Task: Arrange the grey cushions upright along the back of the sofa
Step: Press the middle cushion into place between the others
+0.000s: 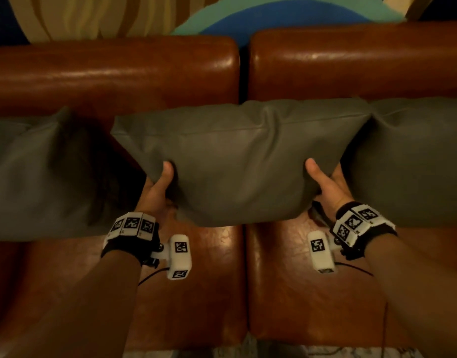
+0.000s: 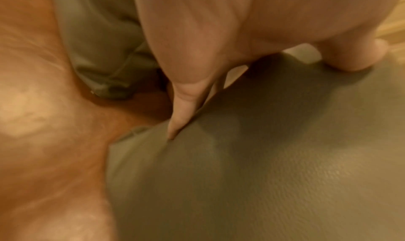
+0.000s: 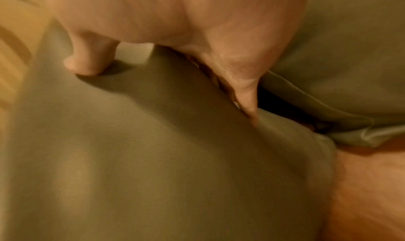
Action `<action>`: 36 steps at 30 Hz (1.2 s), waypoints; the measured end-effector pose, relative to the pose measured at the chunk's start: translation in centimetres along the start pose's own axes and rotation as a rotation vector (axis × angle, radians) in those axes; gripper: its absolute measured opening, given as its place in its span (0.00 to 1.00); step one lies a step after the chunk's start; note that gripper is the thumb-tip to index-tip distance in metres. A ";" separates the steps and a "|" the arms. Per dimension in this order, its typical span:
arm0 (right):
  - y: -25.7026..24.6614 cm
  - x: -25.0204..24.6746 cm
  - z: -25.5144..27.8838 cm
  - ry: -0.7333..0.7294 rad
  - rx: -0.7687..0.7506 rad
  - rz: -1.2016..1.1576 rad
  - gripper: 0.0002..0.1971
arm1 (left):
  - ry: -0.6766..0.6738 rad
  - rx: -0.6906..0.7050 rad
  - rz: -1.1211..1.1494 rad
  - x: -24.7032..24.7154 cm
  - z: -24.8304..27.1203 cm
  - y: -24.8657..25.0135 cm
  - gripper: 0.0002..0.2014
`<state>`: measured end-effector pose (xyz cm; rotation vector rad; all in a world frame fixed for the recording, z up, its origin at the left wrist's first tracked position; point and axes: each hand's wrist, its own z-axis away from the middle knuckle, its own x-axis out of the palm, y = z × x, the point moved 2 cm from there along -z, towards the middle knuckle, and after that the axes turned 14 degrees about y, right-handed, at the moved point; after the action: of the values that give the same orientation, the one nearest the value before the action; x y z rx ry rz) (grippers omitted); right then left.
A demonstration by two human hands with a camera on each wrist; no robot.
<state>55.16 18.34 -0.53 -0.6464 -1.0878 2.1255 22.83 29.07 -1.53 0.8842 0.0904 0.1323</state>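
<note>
I hold a grey leather cushion [image 1: 237, 161] upright in the middle of the brown sofa, its top edge against the backrest [image 1: 113, 71]. My left hand [image 1: 161, 184] grips its left side, thumb on the front face, fingers hidden behind. My right hand [image 1: 323, 182] grips the right side the same way. In the left wrist view my left hand [image 2: 219, 57] clasps the cushion [image 2: 263, 158]; in the right wrist view my right hand [image 3: 175, 42] clasps the cushion [image 3: 153, 158]. A second grey cushion [image 1: 33, 177] stands at the left, a third [image 1: 413, 161] at the right.
The brown leather seat [image 1: 196, 293] lies bare in front of the cushions, split by a seam at the centre. Behind the backrest are striped cream fabric [image 1: 80, 16] and a blue and teal rounded shape [image 1: 286, 16]. Thin cables trail from both wrist cameras.
</note>
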 end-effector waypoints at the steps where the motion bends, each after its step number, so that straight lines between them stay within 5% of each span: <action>1: -0.2 0.3 -0.1 0.009 0.018 -0.028 0.44 | 0.002 0.000 -0.004 0.1 0.0 0.3 0.47; 4: -0.2 -0.3 -0.4 0.032 0.063 -0.027 0.35 | 0.028 -0.022 -0.013 1.0 -0.2 0.3 0.51; 13: 1.3 -0.7 -0.1 0.044 0.083 0.014 0.35 | 0.039 -0.054 -0.020 1.0 -1.3 -0.4 0.50; 22: 1.1 -1.6 0.8 0.117 0.004 0.104 0.41 | 0.055 0.079 0.064 -0.5 1.0 -0.8 0.47; 24: 2.1 -2.5 1.5 0.212 -0.036 0.092 0.39 | 0.097 0.154 0.000 -1.2 2.0 -1.5 0.42; 28: 4.9 -4.2 4.0 0.324 -0.020 0.016 0.16 | 0.242 0.194 -0.206 -2.8 4.0 -4.6 0.17; 30: 6.5 -5.2 5.3 0.307 0.013 0.034 0.06 | 0.192 0.200 -0.359 -3.1 4.9 -6.6 0.07; 33: 9.0 -6.9 6.4 0.262 0.070 0.128 0.08 | 0.039 0.173 -0.574 -1.9 6.4 -9.5 0.19; 36: 10.2 -9.5 5.8 0.228 0.072 0.213 0.07 | -0.126 0.209 -0.679 2.1 8.6 -11.1 0.06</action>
<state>54.19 3.91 -4.77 -0.9802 -0.8462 2.1913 26.96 15.88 -4.72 1.0235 0.2848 -0.5744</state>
